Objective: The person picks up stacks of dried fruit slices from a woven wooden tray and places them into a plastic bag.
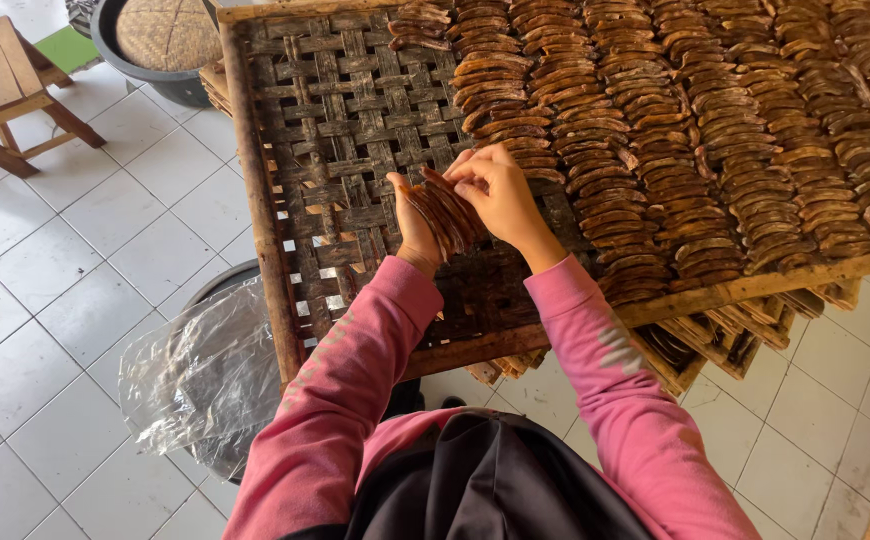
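Observation:
My left hand (pixel 413 228) grips a fanned bundle of dark brown dried slices (pixel 443 212) from below. My right hand (pixel 500 195) pinches the top of the same bundle with its fingertips. Both hands hover over the bare woven part of a bamboo drying tray (pixel 330 120). Rows of overlapping brown slices (pixel 695 130) cover the tray's right and far side. My sleeves are pink.
More woven trays (pixel 715 335) are stacked beneath the top one. A dark tub lined with clear plastic sheet (pixel 200 375) stands on the white tile floor at the left. A wooden stool (pixel 0 85) and a basin with a woven lid (pixel 160 40) stand at the far left.

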